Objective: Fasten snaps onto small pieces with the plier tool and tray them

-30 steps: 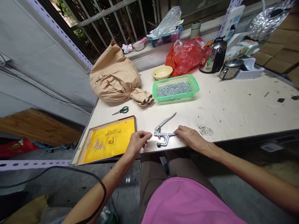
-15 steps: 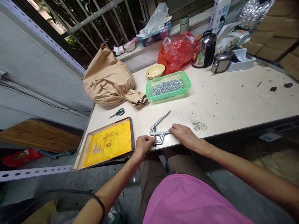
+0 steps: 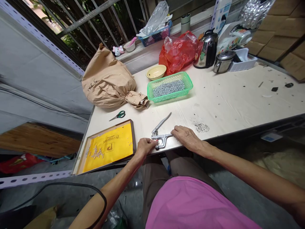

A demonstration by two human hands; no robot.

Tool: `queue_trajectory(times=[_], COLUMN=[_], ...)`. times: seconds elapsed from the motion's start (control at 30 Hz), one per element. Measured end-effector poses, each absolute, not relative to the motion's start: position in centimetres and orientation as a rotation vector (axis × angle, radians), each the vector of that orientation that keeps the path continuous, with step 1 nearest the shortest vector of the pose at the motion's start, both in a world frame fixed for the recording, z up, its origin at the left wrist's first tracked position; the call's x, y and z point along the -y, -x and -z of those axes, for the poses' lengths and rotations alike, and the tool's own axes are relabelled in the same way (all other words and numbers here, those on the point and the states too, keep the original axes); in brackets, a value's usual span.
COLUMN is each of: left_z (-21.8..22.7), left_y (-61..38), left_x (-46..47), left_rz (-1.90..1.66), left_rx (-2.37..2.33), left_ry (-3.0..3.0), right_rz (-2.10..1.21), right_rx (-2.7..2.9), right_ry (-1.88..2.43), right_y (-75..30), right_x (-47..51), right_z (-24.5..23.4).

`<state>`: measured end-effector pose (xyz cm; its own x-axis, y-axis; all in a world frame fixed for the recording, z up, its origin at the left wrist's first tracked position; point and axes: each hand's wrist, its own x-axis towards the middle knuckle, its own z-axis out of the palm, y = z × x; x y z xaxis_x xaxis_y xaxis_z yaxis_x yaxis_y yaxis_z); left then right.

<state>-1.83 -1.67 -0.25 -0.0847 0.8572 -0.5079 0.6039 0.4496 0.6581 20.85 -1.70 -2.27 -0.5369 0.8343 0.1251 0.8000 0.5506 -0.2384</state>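
Note:
Metal press pliers (image 3: 161,131) lie near the table's front edge, one handle raised and pointing away. My left hand (image 3: 145,146) is curled with pinched fingertips right at the pliers' jaw; what they pinch is too small to make out. My right hand (image 3: 184,136) rests palm down over the lower handle, fingers bent onto it. A green basket (image 3: 169,87) full of small metal pieces stands further back. A shallow wooden tray (image 3: 107,147) with a yellow sheet and several small metal pieces sits to the left.
Green-handled scissors (image 3: 118,115) lie behind the tray. A tied brown paper sack (image 3: 107,81), a yellow bowl (image 3: 156,72), a red plastic bag (image 3: 179,52), a steel kettle (image 3: 206,50) and a lidded steel pot (image 3: 223,62) line the back. Small debris (image 3: 201,128) lies right of the pliers.
My left hand has moved from beside the tray to the pliers' jaw and closed into a pinch. My right hand has stayed on the handle. The view has shifted slightly.

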Motion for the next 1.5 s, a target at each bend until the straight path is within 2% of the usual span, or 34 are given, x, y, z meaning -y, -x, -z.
queue_trajectory(times=[0.13, 0.33, 0.7, 1.0, 1.3, 1.5], left_z=[-0.8, -0.7, -0.5, -0.3, -0.1, 0.3], left_y=[1.8, 2.0, 1.5, 1.0, 1.1, 0.9], left_x=[1.8, 2.1, 1.2, 3.9, 2.9, 3.9], left_rz=[-0.227, -0.257, -0.163, -0.476, -0.431, -0.505], left_rx=[-1.674, -1.649, -1.614, -1.657, -1.593, -1.572], left_ry=[-1.208, -1.011, -0.793, -0.915, -0.437, -0.601], right_rz=[-0.250, -0.272, -0.175, -0.152, -0.159, -0.150], right_rx=[2.582, 2.610, 2.588, 2.555, 2.543, 2.530], right_ry=[1.388, 1.413, 1.384, 1.354, 1.377, 1.409], right_y=[-20.9, -20.9, -20.9, -20.8, -20.6, -20.6], right_x=[1.8, 1.9, 1.8, 1.8, 2.1, 2.1], right_z=[1.7, 0.8, 2.1, 2.8, 2.5, 2.4])
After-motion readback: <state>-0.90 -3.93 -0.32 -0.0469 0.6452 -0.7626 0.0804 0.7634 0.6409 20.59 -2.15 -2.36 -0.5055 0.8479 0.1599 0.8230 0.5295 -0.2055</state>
